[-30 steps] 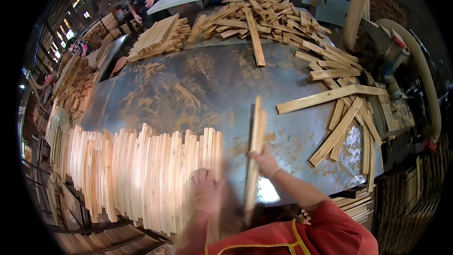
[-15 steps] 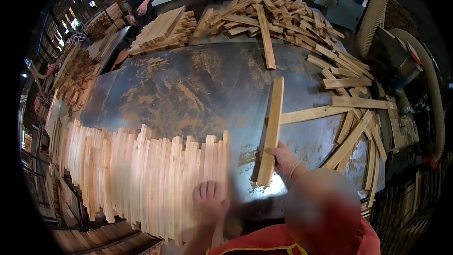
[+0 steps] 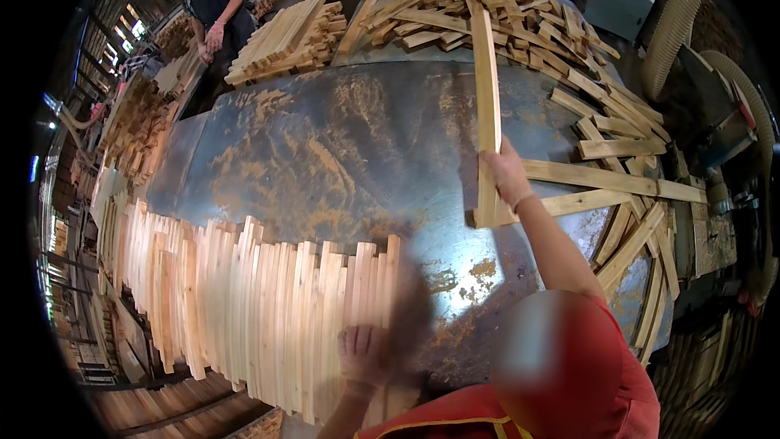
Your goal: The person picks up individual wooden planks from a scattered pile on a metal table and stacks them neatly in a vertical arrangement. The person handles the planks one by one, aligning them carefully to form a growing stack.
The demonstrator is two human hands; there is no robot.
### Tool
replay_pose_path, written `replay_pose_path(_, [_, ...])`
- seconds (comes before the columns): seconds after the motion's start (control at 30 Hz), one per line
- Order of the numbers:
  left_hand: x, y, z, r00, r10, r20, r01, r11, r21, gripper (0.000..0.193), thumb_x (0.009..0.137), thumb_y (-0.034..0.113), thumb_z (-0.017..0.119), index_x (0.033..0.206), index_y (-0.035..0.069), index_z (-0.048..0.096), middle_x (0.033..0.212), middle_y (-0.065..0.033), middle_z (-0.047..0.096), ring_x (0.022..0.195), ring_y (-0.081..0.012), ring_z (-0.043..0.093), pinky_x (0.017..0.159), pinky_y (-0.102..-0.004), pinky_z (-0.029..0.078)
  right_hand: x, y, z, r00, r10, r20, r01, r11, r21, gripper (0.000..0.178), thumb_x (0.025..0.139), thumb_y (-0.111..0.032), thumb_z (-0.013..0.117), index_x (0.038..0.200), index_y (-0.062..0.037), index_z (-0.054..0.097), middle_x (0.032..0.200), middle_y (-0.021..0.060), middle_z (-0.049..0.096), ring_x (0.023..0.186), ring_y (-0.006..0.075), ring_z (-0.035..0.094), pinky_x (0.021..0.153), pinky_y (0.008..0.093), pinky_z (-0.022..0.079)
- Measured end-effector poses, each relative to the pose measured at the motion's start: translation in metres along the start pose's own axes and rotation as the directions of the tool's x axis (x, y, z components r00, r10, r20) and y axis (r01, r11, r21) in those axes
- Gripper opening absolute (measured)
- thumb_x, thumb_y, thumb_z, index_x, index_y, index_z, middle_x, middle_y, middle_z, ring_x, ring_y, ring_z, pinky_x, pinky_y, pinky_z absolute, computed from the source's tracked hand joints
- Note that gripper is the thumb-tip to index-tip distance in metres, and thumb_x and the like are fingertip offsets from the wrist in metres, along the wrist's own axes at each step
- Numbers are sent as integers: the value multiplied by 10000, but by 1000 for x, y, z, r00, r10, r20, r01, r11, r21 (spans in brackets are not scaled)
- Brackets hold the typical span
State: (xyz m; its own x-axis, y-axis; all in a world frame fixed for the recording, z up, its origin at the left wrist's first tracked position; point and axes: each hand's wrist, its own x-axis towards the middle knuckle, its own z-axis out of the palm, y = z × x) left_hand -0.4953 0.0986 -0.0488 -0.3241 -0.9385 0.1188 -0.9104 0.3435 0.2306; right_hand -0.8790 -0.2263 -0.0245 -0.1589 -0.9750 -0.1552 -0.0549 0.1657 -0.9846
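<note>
My right hand (image 3: 508,175) grips the near part of a long wooden strip (image 3: 487,89), thumb on its left side. The strip points away from me over the metal table, its far end in front of the heaped pieces. My left hand (image 3: 363,354) lies with its fingers on top of a row of pale wooden strips (image 3: 276,309), near the row's right end. These strips sit side by side, their far ends uneven. Right of my right hand, two loose strips (image 3: 593,179) lie crosswise on the table. A dark blur hides part of the area beside my left hand.
A heap of wooden pieces (image 3: 520,24) covers the table's far right, with more down its right side. A stack (image 3: 284,36) stands at the far left, near another person (image 3: 215,12). Sawdust marks the metal table top (image 3: 341,138). A ribbed hose (image 3: 674,24) hangs at right.
My right hand has moved farther away, holding a strip; whether it is the same one I cannot tell. One more crosswise strip shows beside it. My left hand stays on the row.
</note>
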Motion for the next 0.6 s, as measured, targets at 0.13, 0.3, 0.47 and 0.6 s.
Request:
replay_pose_path(0.13, [-10,-6,9,998,39,-59,-37,999,35,653,680,342,774,1261,77,637,1309,-163,576,1228,-422,525,1118,-617,390,-130,73,25,989,-16,148,32,994,-105,761,1003,-327,631,1655,-44,358,1221,232,718,1075,338,717,953,477,562])
replay_pose_path(0.3, [-16,-7,5,995,30,-91,-33,999,-30,638,758,456,759,1226,36,658,1290,-180,593,1205,-423,542,1098,-624,404,-298,79,83,525,555,646,21,750,-661,763,1023,-538,641,1408,107,510,1212,286,730,1113,393,728,1019,482,576])
replay_pose_path(0.47, [-18,-12,11,979,124,-160,-119,992,36,743,774,607,748,1220,20,662,1284,-181,602,1214,-418,549,1117,-632,391,-301,79,111,254,340,905,450,787,-422,602,977,-466,631,1360,-2,629,1258,278,716,1193,419,694,1034,511,537])
replay_pose_path(0.6, [-21,-4,6,988,87,-127,-82,996,43,733,702,493,818,1247,29,657,1328,-160,604,1279,-404,535,1152,-623,378,-193,55,31,705,151,692,410,710,-573,514,1028,-481,612,1303,-51,665,1135,212,756,1035,349,727,943,441,584])
